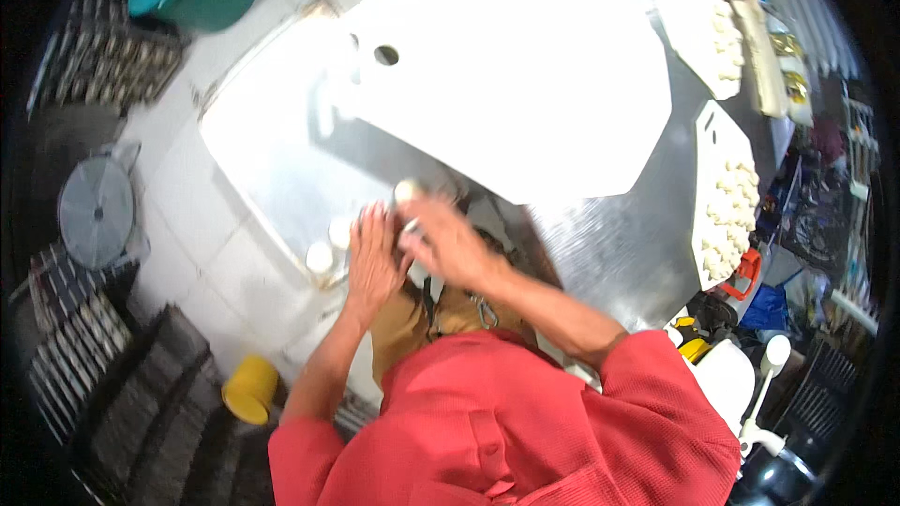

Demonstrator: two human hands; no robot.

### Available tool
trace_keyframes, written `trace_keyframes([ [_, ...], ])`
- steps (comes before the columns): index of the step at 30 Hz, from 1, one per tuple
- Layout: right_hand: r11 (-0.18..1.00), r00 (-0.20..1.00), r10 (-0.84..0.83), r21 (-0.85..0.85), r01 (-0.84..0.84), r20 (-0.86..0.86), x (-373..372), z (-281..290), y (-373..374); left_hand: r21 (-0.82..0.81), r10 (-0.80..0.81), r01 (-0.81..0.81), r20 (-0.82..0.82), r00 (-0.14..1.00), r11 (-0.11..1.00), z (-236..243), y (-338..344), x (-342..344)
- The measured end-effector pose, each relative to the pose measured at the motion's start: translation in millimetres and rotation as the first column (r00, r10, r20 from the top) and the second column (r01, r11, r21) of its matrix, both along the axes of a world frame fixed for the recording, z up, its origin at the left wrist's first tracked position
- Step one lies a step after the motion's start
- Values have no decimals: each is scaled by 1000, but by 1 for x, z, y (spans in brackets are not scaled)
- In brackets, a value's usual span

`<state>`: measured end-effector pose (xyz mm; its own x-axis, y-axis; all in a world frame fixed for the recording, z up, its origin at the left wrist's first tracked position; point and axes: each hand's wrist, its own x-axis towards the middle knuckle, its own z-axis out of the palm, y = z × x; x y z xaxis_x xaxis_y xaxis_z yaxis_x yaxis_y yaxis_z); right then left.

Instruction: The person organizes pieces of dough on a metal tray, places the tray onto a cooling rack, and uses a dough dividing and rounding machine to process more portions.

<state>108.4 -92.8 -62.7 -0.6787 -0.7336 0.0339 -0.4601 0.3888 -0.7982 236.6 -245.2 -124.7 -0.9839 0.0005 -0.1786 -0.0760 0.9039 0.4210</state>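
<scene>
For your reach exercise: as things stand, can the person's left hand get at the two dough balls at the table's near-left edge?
Probably yes. The left hand lies flat just beside the dough balls, with nothing between them. The right hand is busy on the other side, out of the way.

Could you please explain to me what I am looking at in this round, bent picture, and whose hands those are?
This is one picture from a wide fisheye camera worn on a person's head, looking down, so straight edges curve near the rim. There is no machine: the person in the red top works with bare hands. The left hand lies flat and open at the near edge of a shiny metal table. The right hand is curled beside it, seemingly around a small pale dough ball; blur hides the grip. Two more dough balls sit by the left hand. A large white board lies on the table, and a tray of dough pieces is at the right. A yellow bucket stands on the floor.
</scene>
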Motion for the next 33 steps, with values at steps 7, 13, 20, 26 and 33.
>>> trace_keyframes([
  [7, 833, 819, -553, -136, 536, -153, -243, 96, 79, 34, 190, -187, -91, 978, 982, 46, 19, -24],
  [13, 713, 653, -636, 10, 701, -412, -425, 48, 144, 264, 327, -209, -563, 759, 941, 148, 45, -220],
  [20, 814, 822, -545, -133, 566, 164, -299, 95, 111, 138, 378, -353, -410, 830, 925, 83, 67, -487],
  [26, 975, 673, -151, -4, 223, 724, -74, 118, 137, 731, 559, -196, -292, 776, 654, 88, 91, -464],
  [33, 990, 782, -49, 134, -44, 621, 6, 48, 50, 759, 486, -94, -312, 816, 644, 156, -7, -169],
])
